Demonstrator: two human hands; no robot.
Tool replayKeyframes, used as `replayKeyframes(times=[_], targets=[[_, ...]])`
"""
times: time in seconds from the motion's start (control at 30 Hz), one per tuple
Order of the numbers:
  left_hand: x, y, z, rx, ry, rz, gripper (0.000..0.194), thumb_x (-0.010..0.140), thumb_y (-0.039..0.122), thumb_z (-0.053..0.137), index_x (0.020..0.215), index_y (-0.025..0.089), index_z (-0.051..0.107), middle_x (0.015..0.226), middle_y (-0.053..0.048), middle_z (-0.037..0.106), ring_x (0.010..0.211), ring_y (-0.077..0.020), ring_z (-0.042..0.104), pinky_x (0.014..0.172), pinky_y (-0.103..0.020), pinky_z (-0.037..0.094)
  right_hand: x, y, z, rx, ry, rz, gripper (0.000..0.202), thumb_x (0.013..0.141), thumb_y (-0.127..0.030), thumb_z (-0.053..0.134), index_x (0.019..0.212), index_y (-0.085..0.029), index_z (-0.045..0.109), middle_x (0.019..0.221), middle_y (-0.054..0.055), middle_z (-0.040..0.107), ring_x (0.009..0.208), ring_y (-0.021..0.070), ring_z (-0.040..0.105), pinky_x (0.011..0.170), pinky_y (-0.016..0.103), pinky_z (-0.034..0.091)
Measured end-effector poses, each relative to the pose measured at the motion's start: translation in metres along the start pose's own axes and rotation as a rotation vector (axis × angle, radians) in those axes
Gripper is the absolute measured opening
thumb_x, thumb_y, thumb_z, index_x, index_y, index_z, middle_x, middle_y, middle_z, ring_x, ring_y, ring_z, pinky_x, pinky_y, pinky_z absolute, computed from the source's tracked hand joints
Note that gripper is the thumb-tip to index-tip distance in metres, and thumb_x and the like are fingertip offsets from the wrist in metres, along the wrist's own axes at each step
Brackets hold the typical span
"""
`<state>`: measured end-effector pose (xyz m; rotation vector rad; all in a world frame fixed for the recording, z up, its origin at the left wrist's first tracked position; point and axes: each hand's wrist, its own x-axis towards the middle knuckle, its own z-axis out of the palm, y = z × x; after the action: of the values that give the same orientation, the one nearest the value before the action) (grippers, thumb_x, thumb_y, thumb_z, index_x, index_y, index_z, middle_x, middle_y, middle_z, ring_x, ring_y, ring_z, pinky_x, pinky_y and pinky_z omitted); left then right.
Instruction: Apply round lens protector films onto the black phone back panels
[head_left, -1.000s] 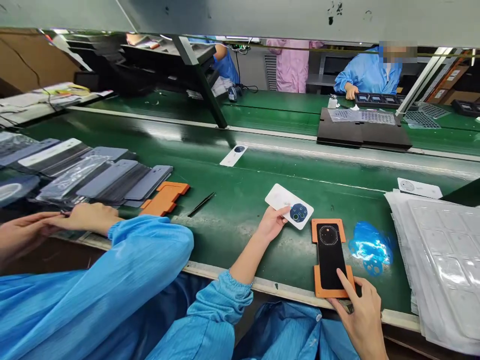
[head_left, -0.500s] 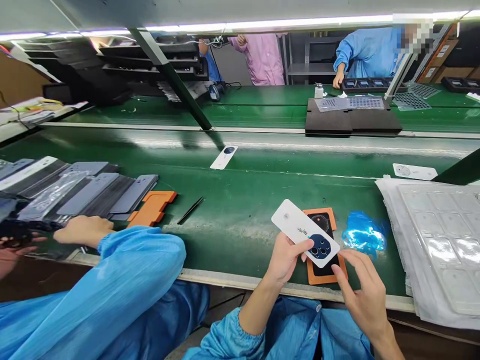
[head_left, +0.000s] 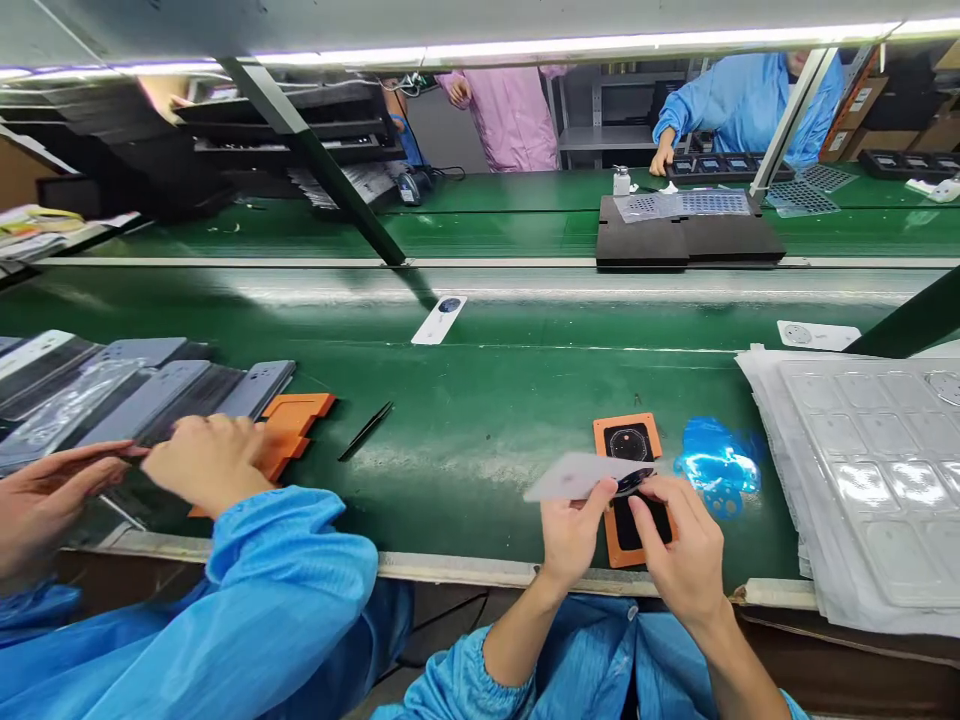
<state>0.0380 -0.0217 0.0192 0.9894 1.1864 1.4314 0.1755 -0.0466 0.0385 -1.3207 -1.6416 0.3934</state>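
A white phone back panel (head_left: 574,477) with a dark round camera area is held up at a tilt, its surface seen nearly edge-on. My left hand (head_left: 571,530) pinches its near edge beside the camera area. The thumb and fingers of my right hand (head_left: 679,535) close on the panel's right end at the camera area. Below both hands, an orange fixture (head_left: 601,437) with a black insert lies on the green table (head_left: 450,430). Crumpled blue film (head_left: 718,462) lies right of the fixture.
Clear plastic trays (head_left: 862,440) on white sheets stand at the right. Black tweezers (head_left: 365,431) lie left of centre. A co-worker's hands (head_left: 214,460) are at the left, near grey panels (head_left: 146,400) and an orange block (head_left: 281,435). Two white panels (head_left: 435,325) (head_left: 806,334) lie further back.
The panel has been tipped from face-up to nearly edge-on. My right hand has moved left and closed on its end. The co-worker's hand has moved right to the orange block.
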Motion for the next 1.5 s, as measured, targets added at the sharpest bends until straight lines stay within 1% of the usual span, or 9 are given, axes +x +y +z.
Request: replayKeyframes(times=[0.1, 0.17, 0.4, 0.5, 0.73, 0.83, 1.0, 1.3, 1.5], targets=[[-0.011, -0.001, 0.001, 0.071, -0.155, 0.108, 0.033, 0.089, 0.053, 0.064, 0.101, 0.026, 0.080, 0.102, -0.009, 0.076, 0.094, -0.0283, 0.071, 0.087, -0.041, 0.057, 0.006, 0.001, 0.004, 0.016, 0.053, 0.027, 0.010, 0.094, -0.024, 0.058, 0.099, -0.021, 0.066, 0.096, 0.007, 0.070, 0.090, 0.0196, 0.068, 0.080, 0.033, 0.057], [-0.015, -0.001, 0.002, 0.086, -0.195, 0.150, 0.038, 0.092, 0.054, 0.058, 0.109, 0.027, 0.078, 0.110, -0.010, 0.075, 0.100, -0.0292, 0.070, 0.090, -0.042, 0.056, 0.008, 0.001, 0.005, 0.039, 0.056, 0.038, 0.010, 0.094, -0.024, 0.058, 0.098, -0.022, 0.067, 0.094, 0.006, 0.071, 0.088, 0.0192, 0.068, 0.078, 0.033, 0.057], [-0.015, -0.003, 0.003, 0.108, -0.213, 0.209, 0.034, 0.095, 0.047, 0.055, 0.116, 0.029, 0.075, 0.113, -0.008, 0.075, 0.101, -0.0277, 0.070, 0.089, -0.040, 0.057, 0.009, 0.002, 0.004, 0.066, 0.060, 0.064, 0.013, 0.095, -0.020, 0.055, 0.096, -0.022, 0.068, 0.093, 0.005, 0.072, 0.087, 0.0183, 0.068, 0.079, 0.032, 0.056], [-0.017, -0.004, 0.004, 0.142, -0.236, 0.266, 0.033, 0.097, 0.042, 0.054, 0.122, 0.031, 0.072, 0.119, -0.007, 0.073, 0.105, -0.0266, 0.070, 0.094, -0.041, 0.056, 0.010, 0.003, 0.006, 0.074, 0.081, 0.070, 0.012, 0.094, -0.020, 0.056, 0.096, -0.021, 0.067, 0.093, 0.005, 0.072, 0.087, 0.0180, 0.068, 0.079, 0.032, 0.056], [-0.021, -0.005, 0.005, 0.218, -0.300, 0.420, 0.041, 0.099, 0.037, 0.049, 0.137, 0.026, 0.061, 0.134, -0.010, 0.064, 0.124, -0.0273, 0.062, 0.107, -0.042, 0.050, 0.012, 0.005, 0.010, 0.104, 0.132, 0.142, 0.012, 0.092, -0.023, 0.058, 0.094, -0.021, 0.069, 0.093, 0.006, 0.072, 0.087, 0.0197, 0.068, 0.077, 0.035, 0.058], [-0.021, -0.005, 0.006, 0.246, -0.310, 0.426, 0.043, 0.099, 0.038, 0.049, 0.139, 0.025, 0.059, 0.138, -0.010, 0.061, 0.128, -0.0286, 0.058, 0.109, -0.044, 0.048, 0.011, 0.005, 0.010, 0.119, 0.140, 0.151, 0.012, 0.092, -0.023, 0.058, 0.095, -0.020, 0.070, 0.093, 0.007, 0.072, 0.086, 0.0196, 0.068, 0.076, 0.035, 0.058], [-0.021, -0.006, 0.007, 0.239, -0.307, 0.439, 0.042, 0.100, 0.034, 0.047, 0.140, 0.025, 0.057, 0.138, -0.010, 0.062, 0.127, -0.0272, 0.059, 0.109, -0.042, 0.048, 0.010, 0.004, 0.010, 0.088, 0.141, 0.112, 0.012, 0.093, -0.022, 0.058, 0.097, -0.020, 0.069, 0.096, 0.007, 0.073, 0.090, 0.0200, 0.069, 0.081, 0.037, 0.058], [-0.022, -0.006, 0.008, 0.237, -0.317, 0.426, 0.043, 0.101, 0.032, 0.047, 0.142, 0.026, 0.055, 0.139, -0.009, 0.061, 0.128, -0.0262, 0.058, 0.110, -0.040, 0.047, 0.012, 0.005, 0.013, 0.070, 0.160, 0.115, 0.013, 0.093, -0.021, 0.056, 0.096, -0.020, 0.069, 0.094, 0.006, 0.073, 0.088, 0.0192, 0.069, 0.080, 0.035, 0.057], [-0.021, -0.009, 0.008, 0.274, -0.317, 0.486, 0.045, 0.101, 0.029, 0.046, 0.146, 0.025, 0.049, 0.142, -0.009, 0.058, 0.129, -0.0250, 0.058, 0.110, -0.040, 0.047, 0.012, 0.005, 0.013, 0.088, 0.155, 0.124, 0.013, 0.093, -0.021, 0.057, 0.097, -0.020, 0.069, 0.094, 0.006, 0.073, 0.088, 0.0190, 0.069, 0.078, 0.034, 0.058]])
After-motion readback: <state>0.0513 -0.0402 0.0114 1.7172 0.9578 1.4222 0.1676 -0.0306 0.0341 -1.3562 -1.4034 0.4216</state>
